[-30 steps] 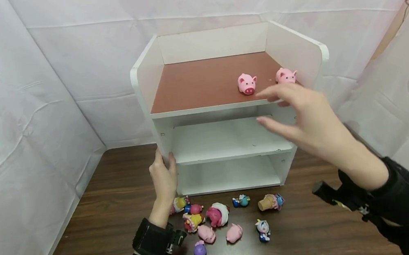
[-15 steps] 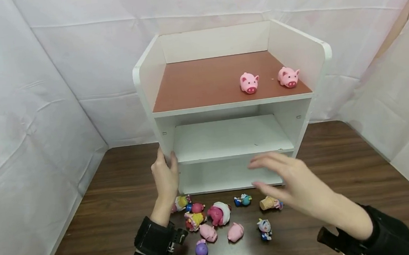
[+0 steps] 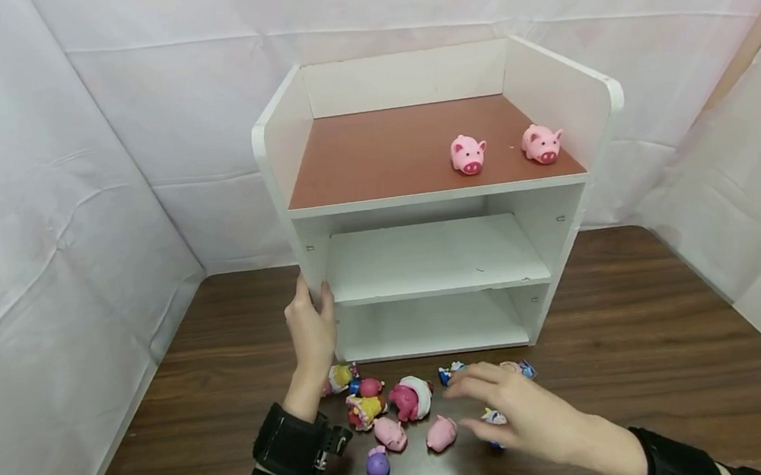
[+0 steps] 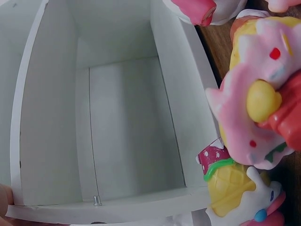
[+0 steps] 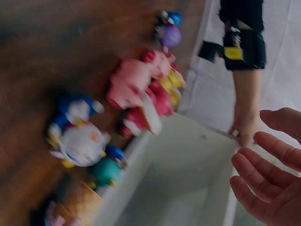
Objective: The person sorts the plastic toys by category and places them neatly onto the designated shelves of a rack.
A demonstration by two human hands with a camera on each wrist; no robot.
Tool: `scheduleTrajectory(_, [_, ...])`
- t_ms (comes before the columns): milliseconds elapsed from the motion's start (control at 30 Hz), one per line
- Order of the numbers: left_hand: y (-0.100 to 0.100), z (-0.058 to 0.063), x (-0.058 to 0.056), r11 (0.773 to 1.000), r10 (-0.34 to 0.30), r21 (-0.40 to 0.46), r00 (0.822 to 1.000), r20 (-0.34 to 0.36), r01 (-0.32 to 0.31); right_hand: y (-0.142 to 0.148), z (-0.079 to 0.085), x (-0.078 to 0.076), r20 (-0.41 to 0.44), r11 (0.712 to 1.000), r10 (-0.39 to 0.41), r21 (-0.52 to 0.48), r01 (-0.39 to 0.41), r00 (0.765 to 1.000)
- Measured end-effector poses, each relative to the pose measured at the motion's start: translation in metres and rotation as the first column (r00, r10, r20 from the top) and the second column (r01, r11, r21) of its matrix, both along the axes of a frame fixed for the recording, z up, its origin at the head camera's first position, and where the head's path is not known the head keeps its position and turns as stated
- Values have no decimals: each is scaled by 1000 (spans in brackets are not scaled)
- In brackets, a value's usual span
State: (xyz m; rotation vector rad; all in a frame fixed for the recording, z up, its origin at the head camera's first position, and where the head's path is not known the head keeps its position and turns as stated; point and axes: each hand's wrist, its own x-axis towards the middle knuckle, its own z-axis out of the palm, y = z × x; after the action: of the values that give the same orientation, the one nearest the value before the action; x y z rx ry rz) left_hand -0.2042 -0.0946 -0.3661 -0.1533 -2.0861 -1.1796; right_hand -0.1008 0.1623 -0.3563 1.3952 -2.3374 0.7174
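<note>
a white shelf unit (image 4: 129, 127) fills the left and middle of the frame, one compartment open to view, a small metal peg (image 4: 97, 201) near its bottom edge. at the lower left corner, a sliver of the left hand (image 4: 5, 200) lies against the unit. a pink, yellow and red toy (image 4: 235, 122) (a little blurred) crowds the right, just above a waffle-cone toy (image 4: 228, 186). a pink-and-white toy (image 4: 200, 10) sits at the top, beside dark wood (image 4: 214, 52).

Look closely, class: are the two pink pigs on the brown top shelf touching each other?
Apart. The head view shows a strip of bare brown shelf between the left pig and the right pig.
</note>
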Motion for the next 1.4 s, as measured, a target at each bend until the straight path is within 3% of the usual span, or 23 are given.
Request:
scheduleTrajectory(233, [1,1,0,1000,-7,0,1000,5,7,-6,-24,5,105,994,62,82,-70,993])
scheduleTrajectory(433, [1,2,0,1000,-14,1,1000,4,14,-12,-45,6,166,979,46,188,-78,985])
scheduleTrajectory(667, [1,0,1,1000,-17,4,1000,2,17,-15,-64,2,112,968,15,246,-42,994])
scheduleTrajectory(867, [0,0,1,1000,-14,10,1000,2,14,-19,-69,-2,95,955,-5,295,-24,995])
scheduleTrajectory(1100, [-1,-1,1,1000,-10,10,1000,12,10,-24,-75,-6,15,945,-2,326,-3,1000])
scheduleTrajectory(1267, [-1,0,1,1000,-14,10,1000,6,13,-26,-77,-11,2,958,2,287,-2,1000])
scheduleTrajectory(1400, [-1,0,2,1000,-11,7,1000,6,11,-24,-76,-15,43,971,5,238,-15,999])
